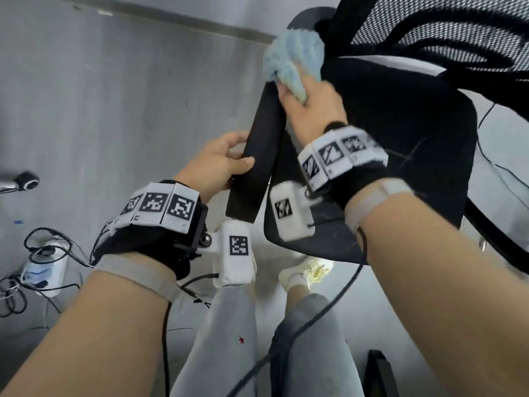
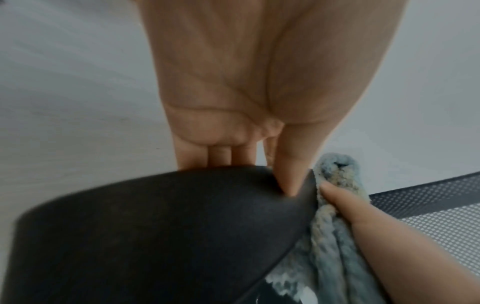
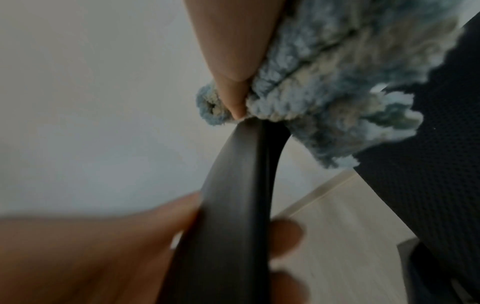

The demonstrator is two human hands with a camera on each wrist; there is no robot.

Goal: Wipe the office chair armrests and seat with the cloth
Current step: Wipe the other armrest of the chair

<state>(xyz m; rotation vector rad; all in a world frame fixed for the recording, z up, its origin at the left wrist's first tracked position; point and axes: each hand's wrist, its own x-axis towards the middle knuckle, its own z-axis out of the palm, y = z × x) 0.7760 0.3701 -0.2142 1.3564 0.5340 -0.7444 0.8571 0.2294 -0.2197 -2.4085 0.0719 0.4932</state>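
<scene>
A black office chair with a dark fabric seat [image 1: 395, 156] and a mesh back [image 1: 446, 27] fills the upper right of the head view. Its black armrest [image 1: 257, 144] runs from the centre toward the top. My left hand [image 1: 220, 164] grips the near end of the armrest [image 2: 161, 232], fingers on one side, thumb on the other. My right hand [image 1: 309, 107] holds a fluffy light-blue cloth [image 1: 294, 58] against the far part of the armrest [image 3: 233, 185]. The cloth [image 3: 324, 86] is bunched in that hand and covers its fingers; the cloth [image 2: 335, 236] hangs beside the armrest.
Grey floor [image 1: 114, 96] lies to the left. A white power strip [image 1: 45, 267] with tangled black cables sits at lower left. A chair caster [image 1: 27, 180] shows at the left edge. My legs and a pale shoe [image 1: 309, 272] stand below the seat.
</scene>
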